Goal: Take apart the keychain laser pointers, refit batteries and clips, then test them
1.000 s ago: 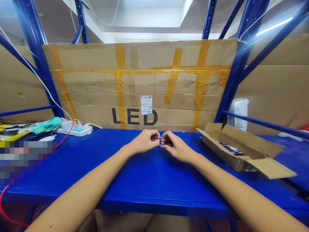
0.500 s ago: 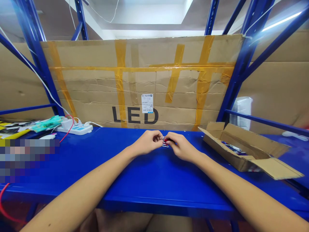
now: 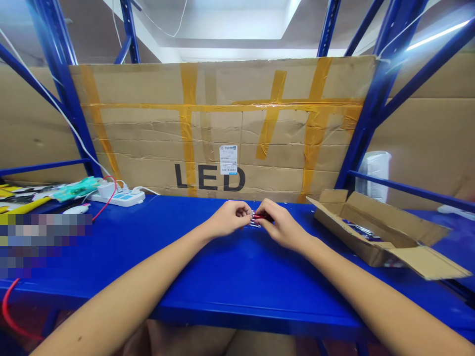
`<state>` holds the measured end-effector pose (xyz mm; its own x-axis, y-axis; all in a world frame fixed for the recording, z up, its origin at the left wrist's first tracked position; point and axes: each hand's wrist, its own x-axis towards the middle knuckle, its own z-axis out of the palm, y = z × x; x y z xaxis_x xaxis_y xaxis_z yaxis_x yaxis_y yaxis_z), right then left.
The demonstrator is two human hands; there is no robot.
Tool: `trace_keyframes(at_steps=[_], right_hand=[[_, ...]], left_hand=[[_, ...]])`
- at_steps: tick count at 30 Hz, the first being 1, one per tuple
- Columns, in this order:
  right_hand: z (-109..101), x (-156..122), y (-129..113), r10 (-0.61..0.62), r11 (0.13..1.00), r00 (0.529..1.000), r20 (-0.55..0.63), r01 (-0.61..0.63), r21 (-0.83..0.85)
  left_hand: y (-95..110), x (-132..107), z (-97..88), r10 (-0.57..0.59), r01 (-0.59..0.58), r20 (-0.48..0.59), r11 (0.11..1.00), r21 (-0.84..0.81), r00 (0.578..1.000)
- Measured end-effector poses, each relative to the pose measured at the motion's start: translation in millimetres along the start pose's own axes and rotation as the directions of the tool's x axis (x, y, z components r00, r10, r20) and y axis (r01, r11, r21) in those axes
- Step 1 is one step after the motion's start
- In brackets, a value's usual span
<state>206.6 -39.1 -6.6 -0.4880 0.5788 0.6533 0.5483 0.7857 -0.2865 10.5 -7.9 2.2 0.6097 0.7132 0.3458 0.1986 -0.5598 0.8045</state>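
Note:
My left hand [image 3: 229,217] and my right hand [image 3: 280,225] meet above the middle of the blue table [image 3: 237,282]. Closed in a pinch, the right fingers grip a slim red stick-like piece [image 3: 262,216] with a shiny end pointing left. The left thumb and fingers are closed at that shiny end. Just below, several thin silvery pieces [image 3: 254,225] show between the hands; whether they are held or lie on the table, I cannot tell. Fingers hide much of these small items, so their exact kind stays unclear.
At right stands an open cardboard box [image 3: 345,232] holding slim dark and silvery items [image 3: 361,230]. A white power strip [image 3: 128,198] with cables sits at back left, beside a pile of bags and tools [image 3: 33,200]. A large taped cardboard sheet [image 3: 156,133] closes off the back.
My right hand has shifted slightly to the right, and more of the red piece shows between the hands. The left hand keeps nearly the same place. The whole view has shifted slightly.

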Motion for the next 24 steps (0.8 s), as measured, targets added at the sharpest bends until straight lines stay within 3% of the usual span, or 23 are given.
trace_keyframes(at_steps=[10, 17, 24], right_hand=[[1, 0, -5, 0.100, 0.995, 0.994, 0.040, -0.101, 0.001], [2, -1, -7, 0.121, 0.992, 0.992, -0.030, -0.119, 0.049], [-5, 2, -8, 0.124, 0.990, 0.988, 0.089, -0.129, 0.051]], left_hand=[[4, -2, 0.3, 0.111, -0.108, -0.026, 0.989, 0.104, 0.993], [15, -5, -4.4, 0.100, -0.099, -0.009, 0.992, 0.081, 0.995], [14, -6, -2.9, 0.158, -0.152, -0.003, 0.957, 0.246, 0.987]])
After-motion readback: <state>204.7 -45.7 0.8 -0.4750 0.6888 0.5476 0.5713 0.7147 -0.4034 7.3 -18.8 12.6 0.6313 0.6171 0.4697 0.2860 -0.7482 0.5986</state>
